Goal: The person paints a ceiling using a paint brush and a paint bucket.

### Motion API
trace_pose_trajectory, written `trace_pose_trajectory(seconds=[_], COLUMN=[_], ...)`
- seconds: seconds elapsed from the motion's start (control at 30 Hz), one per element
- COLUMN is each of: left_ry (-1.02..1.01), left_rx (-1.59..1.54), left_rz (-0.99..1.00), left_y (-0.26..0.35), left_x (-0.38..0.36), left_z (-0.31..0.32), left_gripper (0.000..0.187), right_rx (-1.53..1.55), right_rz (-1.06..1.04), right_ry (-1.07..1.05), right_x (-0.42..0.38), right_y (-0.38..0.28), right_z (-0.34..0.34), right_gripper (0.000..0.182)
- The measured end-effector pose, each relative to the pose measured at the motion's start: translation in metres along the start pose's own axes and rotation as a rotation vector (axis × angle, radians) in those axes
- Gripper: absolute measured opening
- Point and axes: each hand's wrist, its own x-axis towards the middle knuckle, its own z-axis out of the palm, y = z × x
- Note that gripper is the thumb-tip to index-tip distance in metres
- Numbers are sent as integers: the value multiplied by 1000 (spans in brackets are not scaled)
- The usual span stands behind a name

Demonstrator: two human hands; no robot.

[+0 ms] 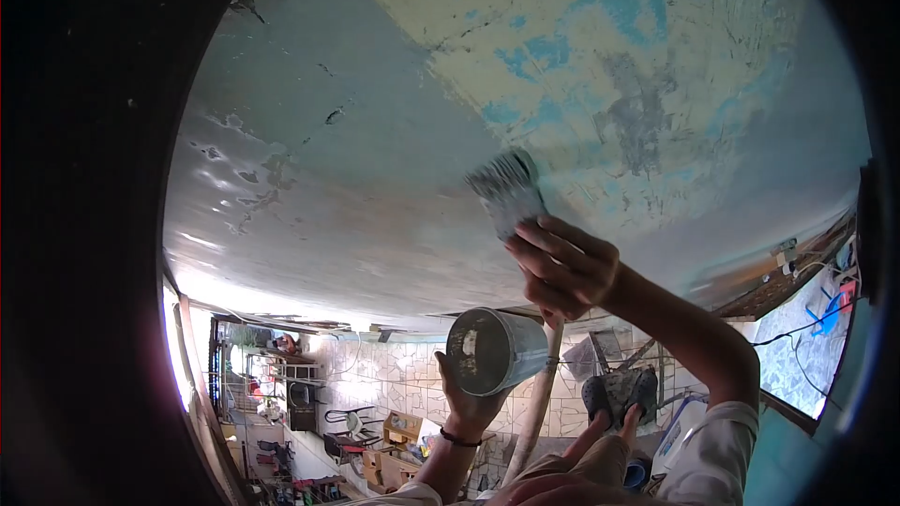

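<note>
A wide brush point(509, 192) with pale, wet-looking bristles is held up against the wall point(375, 150), near the border between grey-green paint and a yellowish patch with blue marks. My right hand point(565, 267) is closed round its handle. Lower down and to the left, my left hand point(469, 403) supports a light-coloured bucket point(525, 356) from below and the side. The bucket is tilted so that its opening faces the camera; greyish residue coats the inside. A dark band circles my left wrist.
Far below is a floor of irregular pale tiles point(412, 365). My feet in dark shoes point(619, 394) stand on a support beside a wooden pole point(534, 412). Wooden boxes point(403, 426), chairs and shelves are at the lower left; a window opening point(806, 347) is at the right.
</note>
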Motion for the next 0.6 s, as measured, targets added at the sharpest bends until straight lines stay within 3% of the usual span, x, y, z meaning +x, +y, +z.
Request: trace_pose_trajectory(seconds=[0.17,0.27,0.33,0.4,0.6], left_ry=[49,7,-14,-47,-50], left_rx=[47,43,75,87,89], left_rz=[41,38,46,41,30], left_y=[-1,-3,-3,-2,-1], left_x=[1,1,1,1,-3], left_z=[-4,1,7,7,19], left_gripper=[104,104,103,103,102], right_rx=[19,127,242,193,75], right_rz=[4,127,170,130,-75], right_ry=[-242,-251,-320,-353,116], right_x=[-16,25,61,92,196], right_y=[-15,3,28,43,61], right_z=[-32,-43,-41,-35,-59], right_gripper=[40,32,36,32,19])
